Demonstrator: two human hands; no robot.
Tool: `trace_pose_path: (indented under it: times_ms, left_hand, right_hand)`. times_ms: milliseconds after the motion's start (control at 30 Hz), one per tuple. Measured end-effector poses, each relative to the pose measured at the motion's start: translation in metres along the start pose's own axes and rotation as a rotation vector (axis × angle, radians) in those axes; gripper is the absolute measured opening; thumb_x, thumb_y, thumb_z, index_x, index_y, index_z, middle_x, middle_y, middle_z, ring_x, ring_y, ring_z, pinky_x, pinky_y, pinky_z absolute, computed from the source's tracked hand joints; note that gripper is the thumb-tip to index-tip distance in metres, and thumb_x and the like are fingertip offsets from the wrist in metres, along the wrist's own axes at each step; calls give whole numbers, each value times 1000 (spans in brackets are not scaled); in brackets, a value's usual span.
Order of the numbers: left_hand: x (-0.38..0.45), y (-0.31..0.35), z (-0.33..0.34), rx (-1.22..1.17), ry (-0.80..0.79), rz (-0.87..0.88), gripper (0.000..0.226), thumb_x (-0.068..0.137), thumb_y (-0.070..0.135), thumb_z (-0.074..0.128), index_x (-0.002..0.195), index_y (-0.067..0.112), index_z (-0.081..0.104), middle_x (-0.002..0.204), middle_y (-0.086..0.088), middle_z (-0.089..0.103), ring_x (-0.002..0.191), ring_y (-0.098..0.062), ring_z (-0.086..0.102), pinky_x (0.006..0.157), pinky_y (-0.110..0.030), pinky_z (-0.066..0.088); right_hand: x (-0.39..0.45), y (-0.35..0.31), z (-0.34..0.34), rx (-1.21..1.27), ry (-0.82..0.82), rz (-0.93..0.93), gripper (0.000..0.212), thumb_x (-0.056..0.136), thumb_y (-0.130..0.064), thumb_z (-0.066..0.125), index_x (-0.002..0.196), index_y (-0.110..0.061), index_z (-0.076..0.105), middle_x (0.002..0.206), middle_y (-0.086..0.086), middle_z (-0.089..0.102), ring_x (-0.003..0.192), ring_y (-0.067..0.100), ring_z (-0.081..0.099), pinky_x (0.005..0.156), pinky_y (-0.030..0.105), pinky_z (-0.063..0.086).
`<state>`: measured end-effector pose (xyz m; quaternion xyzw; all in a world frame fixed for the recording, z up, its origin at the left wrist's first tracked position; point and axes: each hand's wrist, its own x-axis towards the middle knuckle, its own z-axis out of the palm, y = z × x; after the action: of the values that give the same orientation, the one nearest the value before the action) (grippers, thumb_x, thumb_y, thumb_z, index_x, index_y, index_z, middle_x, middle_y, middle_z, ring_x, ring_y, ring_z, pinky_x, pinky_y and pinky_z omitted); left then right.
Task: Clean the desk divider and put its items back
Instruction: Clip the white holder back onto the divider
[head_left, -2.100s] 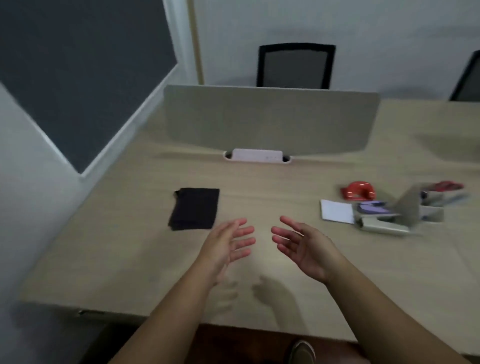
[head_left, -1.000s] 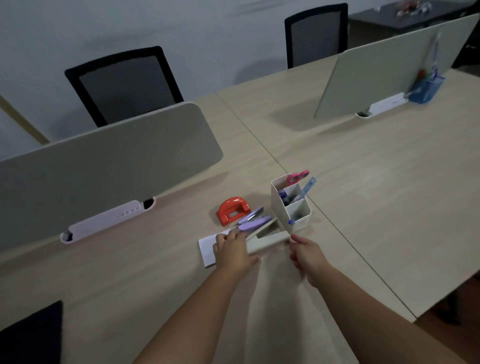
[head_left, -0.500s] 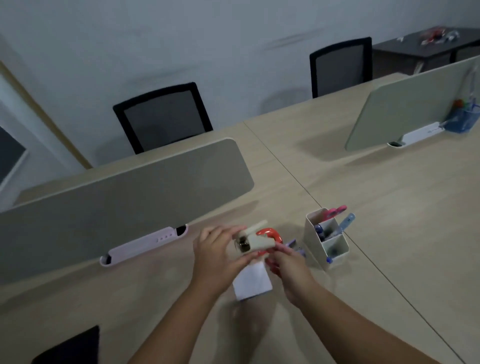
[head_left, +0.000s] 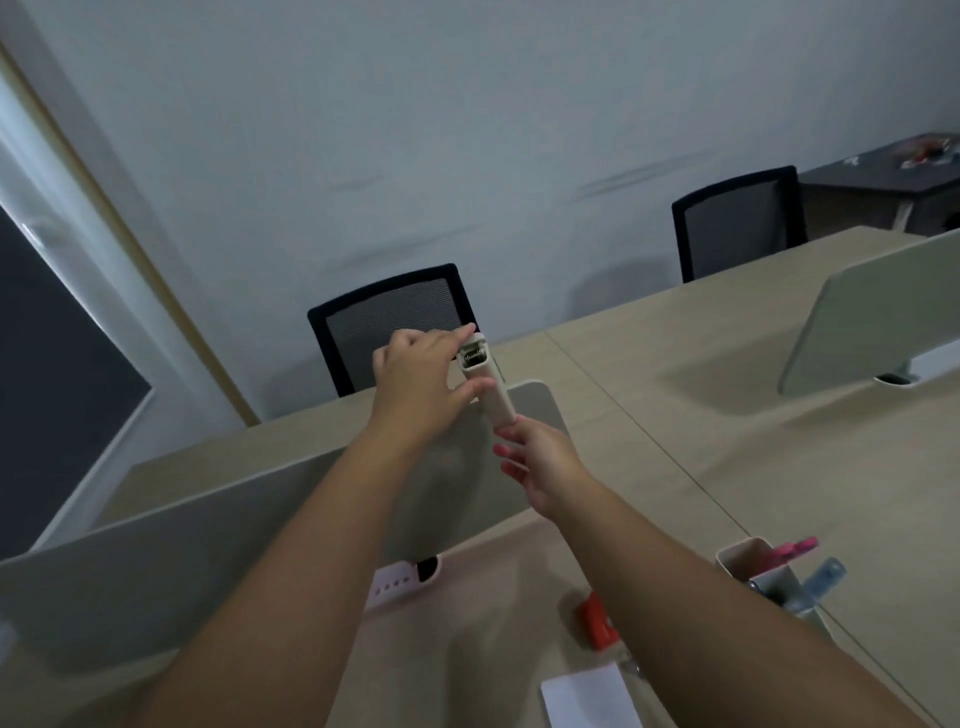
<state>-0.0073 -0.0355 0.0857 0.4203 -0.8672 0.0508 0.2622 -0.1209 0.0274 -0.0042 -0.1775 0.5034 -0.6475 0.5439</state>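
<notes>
The grey desk divider (head_left: 208, 561) stands across the desk on a pale pink foot (head_left: 395, 587). Both of my hands hold a beige clip-on holder (head_left: 491, 387) with a metal spring at its upper end, raised at the divider's top right corner. My left hand (head_left: 415, 379) grips the upper end by the spring. My right hand (head_left: 540, 467) pinches the lower end. On the desk at the lower right sit a red hole punch (head_left: 597, 623), a white notepad (head_left: 592, 699) and a white pen cup (head_left: 763, 577) with pink scissors and pens.
A black mesh chair (head_left: 389, 322) stands behind the divider and another chair (head_left: 737, 223) is further right. A second divider (head_left: 883, 317) stands on the adjoining desk at the right. A dark side table (head_left: 878, 176) is in the far corner.
My hands picked the beige holder up off the desk and raised it to the divider's top right corner. The view tilted upward.
</notes>
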Motion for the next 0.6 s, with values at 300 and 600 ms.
trace_pose_path:
  times_ms: [300, 600]
  left_hand:
    - [22, -15, 38, -1, -137, -56, 67, 79, 65, 60, 139, 40, 46, 129, 9, 60, 125, -23, 43, 98, -41, 30]
    - [14, -24, 60, -126, -174, -153, 65, 81, 61, 62, 140, 39, 45, 139, 8, 56, 131, -23, 44, 108, -46, 29]
  right_hand:
    - [25, 22, -4, -10, 42, 133, 15, 88, -12, 49, 79, -11, 61, 75, 3, 57, 65, 16, 53, 60, 27, 39]
    - [24, 34, -14, -26, 49, 182, 16, 90, -12, 47, 79, -16, 58, 90, 3, 63, 71, 17, 57, 63, 29, 39]
